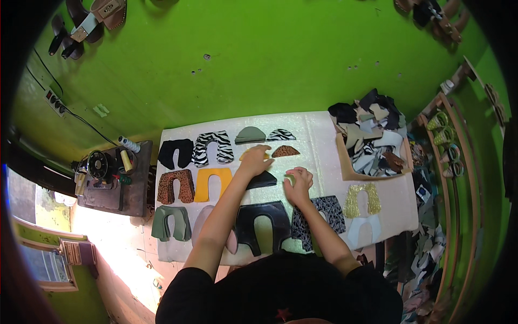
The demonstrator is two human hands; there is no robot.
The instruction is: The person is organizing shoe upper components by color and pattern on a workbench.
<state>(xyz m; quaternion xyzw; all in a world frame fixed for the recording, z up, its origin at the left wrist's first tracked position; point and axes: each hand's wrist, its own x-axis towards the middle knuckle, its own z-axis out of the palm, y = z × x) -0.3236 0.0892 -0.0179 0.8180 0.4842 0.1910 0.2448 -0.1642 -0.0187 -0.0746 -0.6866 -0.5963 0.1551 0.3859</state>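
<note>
Currently, the left hand (pixel 256 159) lies over a yellow half-moon piece (pixel 243 157), which sits among the other half-moons at mid-table, beneath palm and fingers. Key relation: yellow shows at the hand's left edge, directly under it; the left hand is clearly nearer than the right. Long axis appears to run left to right, though the hand covers too much to confirm.

Left fingers: spread, tips pointing away from the body and rightward; contact pressure cannot be judged. Right hand (pixel 298 183): fingers curled, thumb toward them, a small greenish patch between; cannot tell whether anything is pinched.

Black half-moon (pixel 263 180) lies between the hands, nearer the body than the yellow one, its left end partly behind the left forearm. Leopard-print half-moon (pixel 285 152) sits just right of the left fingertips. Farther back: green half-moon (pixel 250 135) and zebra half-moon (pixel 281 134), side by side.

Obstructions: left forearm crosses beside the yellow arch (pixel 204 183) and over the pale arch (pixel 200 217); right forearm overlaps the dark patterned arch (pixel 332 209). Scrap box (pixel 372 177) stands well apart, at right.
</note>
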